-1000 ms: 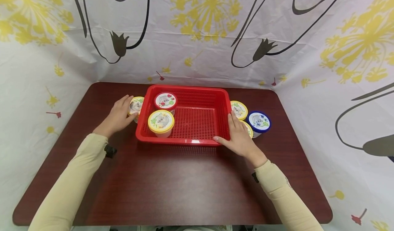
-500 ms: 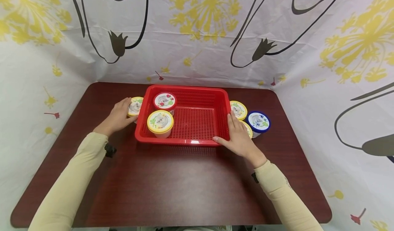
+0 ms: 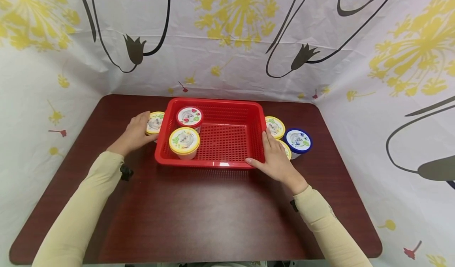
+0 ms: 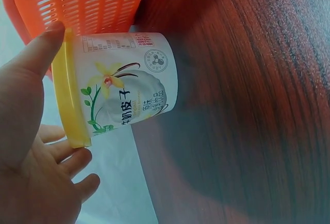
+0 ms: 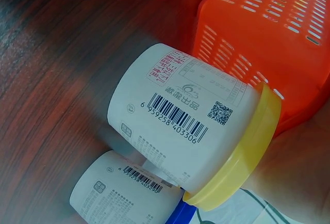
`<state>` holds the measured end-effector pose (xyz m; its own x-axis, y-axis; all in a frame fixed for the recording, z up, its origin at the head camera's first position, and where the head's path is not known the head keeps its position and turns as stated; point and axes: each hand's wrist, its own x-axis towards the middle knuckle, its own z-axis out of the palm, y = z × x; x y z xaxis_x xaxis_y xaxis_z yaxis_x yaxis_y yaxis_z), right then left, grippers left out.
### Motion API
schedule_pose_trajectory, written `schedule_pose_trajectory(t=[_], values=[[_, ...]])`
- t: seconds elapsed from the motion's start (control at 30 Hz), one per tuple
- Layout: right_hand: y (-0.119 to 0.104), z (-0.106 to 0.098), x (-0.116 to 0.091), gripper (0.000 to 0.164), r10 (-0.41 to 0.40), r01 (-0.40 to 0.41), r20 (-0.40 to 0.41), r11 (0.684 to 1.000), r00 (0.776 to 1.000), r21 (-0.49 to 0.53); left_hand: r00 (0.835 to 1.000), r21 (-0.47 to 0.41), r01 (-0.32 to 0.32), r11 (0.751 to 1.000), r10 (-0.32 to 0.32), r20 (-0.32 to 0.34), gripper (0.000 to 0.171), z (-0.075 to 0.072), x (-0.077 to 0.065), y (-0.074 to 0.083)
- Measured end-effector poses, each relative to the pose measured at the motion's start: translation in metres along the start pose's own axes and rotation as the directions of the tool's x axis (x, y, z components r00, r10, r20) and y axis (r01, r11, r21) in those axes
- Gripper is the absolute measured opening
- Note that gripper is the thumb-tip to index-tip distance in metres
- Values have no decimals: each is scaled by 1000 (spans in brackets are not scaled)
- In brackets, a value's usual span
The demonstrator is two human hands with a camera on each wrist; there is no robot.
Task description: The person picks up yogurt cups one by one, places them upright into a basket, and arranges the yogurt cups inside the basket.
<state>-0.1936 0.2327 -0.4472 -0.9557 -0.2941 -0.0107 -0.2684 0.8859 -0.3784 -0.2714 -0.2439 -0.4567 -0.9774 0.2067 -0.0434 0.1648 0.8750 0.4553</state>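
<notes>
Basket, red and slotted, showed me its inside only in the head view: a red-lidded tub stood upright toward the far left, with an inner yellow tub in front of it. Just outside the left wall, the left hand grasped an outer yellow tub. From above I got mostly lid; the left wrist view gave me the thumb on one edge, fingers at the opposite edge, and a yellow flower printed on the white side. I could not tell whether its base touched the table.

The right hand lay unclenched at the front right corner, fingers straight along the rim. From above it partly hid the near yellow tub, beside the far yellow tub and a blue-lidded tub. The right wrist view turned up a barcode and QR code on one of those yellow tubs; which one, I could not tell.
</notes>
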Motion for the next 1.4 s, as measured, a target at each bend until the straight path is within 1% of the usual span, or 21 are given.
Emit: schedule_pose_trajectory(t=[0.13,0.4,0.7,0.9,1.13,1.23,1.4], values=[[-1,0,0,114,-2,2,0,1000,1000,4,1000,-2,-9,1000,9,-6,99,-1,0,0],[-1,0,-1,114,0,0,6,1000,1000,10,1000,-6,9,1000,-10,-24,97,-4,-2,1],[1,1,0,114,-4,4,1,1000,1000,7,998,-9,34,999,-34,-47,99,-13,-8,3],[2,1,0,114,-2,2,3,1000,1000,-2,996,-8,46,999,-46,-78,101,-17,-10,3],[1,0,1,114,-6,6,4,1000,1000,-9,991,1,81,997,-80,-110,103,-22,-12,0],[1,-1,1,114,-7,7,3,1000,1000,-8,988,-2,106,994,-105,-115,104,-26,-13,2],[1,-1,1,114,-14,14,0,1000,1000,-5,984,-6,113,994,-113,-140,101,-34,-14,5]])
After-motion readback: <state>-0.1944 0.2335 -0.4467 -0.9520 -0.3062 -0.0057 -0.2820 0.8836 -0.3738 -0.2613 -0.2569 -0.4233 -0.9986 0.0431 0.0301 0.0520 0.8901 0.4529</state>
